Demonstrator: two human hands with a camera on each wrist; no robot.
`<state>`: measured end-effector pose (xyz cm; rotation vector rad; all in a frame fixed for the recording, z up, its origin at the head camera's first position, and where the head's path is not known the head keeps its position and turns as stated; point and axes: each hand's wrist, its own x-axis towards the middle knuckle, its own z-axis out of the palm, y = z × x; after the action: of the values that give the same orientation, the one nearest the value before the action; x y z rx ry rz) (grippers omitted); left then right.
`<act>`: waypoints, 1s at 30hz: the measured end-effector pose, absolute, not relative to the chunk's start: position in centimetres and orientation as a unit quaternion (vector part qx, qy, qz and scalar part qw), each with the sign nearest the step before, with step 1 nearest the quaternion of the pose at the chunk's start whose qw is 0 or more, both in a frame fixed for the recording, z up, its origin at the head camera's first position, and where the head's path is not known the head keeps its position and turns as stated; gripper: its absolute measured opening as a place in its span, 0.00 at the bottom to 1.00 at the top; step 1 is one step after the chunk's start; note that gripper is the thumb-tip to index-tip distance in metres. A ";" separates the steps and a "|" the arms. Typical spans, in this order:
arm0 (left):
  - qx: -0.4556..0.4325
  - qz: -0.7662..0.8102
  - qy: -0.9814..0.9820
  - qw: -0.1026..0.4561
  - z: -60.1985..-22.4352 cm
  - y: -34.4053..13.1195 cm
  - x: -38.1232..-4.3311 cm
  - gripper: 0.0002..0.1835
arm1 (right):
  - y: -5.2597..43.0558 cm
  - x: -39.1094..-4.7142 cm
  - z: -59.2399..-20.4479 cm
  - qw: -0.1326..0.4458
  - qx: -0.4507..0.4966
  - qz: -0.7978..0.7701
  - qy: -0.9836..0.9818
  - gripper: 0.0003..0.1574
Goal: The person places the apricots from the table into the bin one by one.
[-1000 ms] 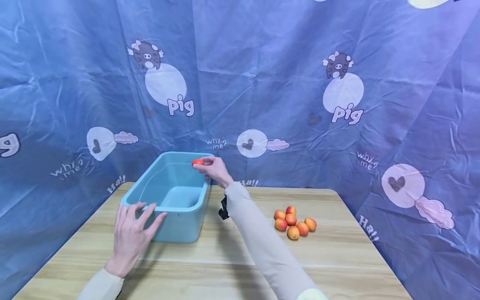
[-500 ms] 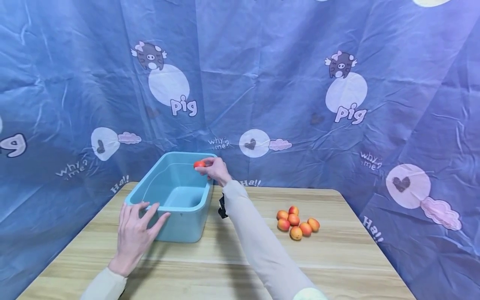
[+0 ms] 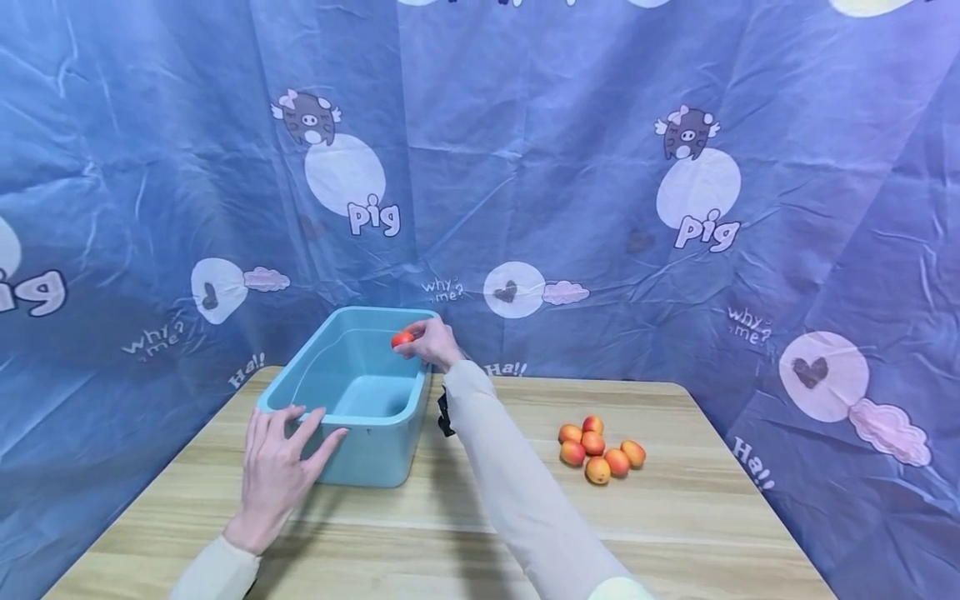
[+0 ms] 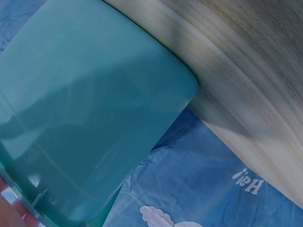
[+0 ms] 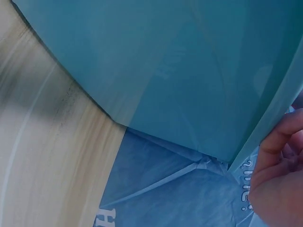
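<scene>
A light blue plastic bin (image 3: 375, 454) stands on the left half of the wooden table (image 3: 480, 517). My right hand (image 3: 429, 342) is stretched out over the bin's far right corner and pinches a small red-orange fruit (image 3: 402, 339) just above the rim. My left hand (image 3: 279, 471) rests with straight, spread fingers against the bin's near left corner. In the left wrist view the bin's outer wall (image 4: 94, 123) fills the frame. The right wrist view shows the bin's wall (image 5: 165, 71) from outside and part of my curled fingers (image 5: 279, 175).
Several more orange-red fruits (image 3: 600, 450) lie in a small pile on the table to the right of my right arm. A blue printed cloth (image 3: 570, 167) hangs behind and on both sides of the table.
My right hand with the fruit has sunk a little toward the bin's opening. The left hand stays on the bin's corner. The head view has shifted slightly.
</scene>
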<state>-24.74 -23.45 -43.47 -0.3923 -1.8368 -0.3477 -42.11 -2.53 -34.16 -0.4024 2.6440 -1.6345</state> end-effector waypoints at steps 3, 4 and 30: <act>-0.169 -0.145 -0.785 0.578 -43.5 -23.5 -24.7 0.36 | -2.6 -42.1 -34.3 -0.003 -0.122 -0.513 0.850 0.21; -0.170 -0.143 -0.784 0.579 -43.5 -23.5 -24.7 0.36 | -2.6 -42.1 -34.3 -0.007 -0.120 -0.511 0.851 0.22; -0.172 -0.143 -0.778 0.587 -43.0 -23.4 -24.9 0.35 | 0.0 -41.5 -35.5 0.027 -0.168 -0.703 0.691 0.21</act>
<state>-24.87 -23.45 -43.03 -0.4020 -1.8145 -0.3328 -41.54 0.05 -35.53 -0.5200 2.1330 -2.1713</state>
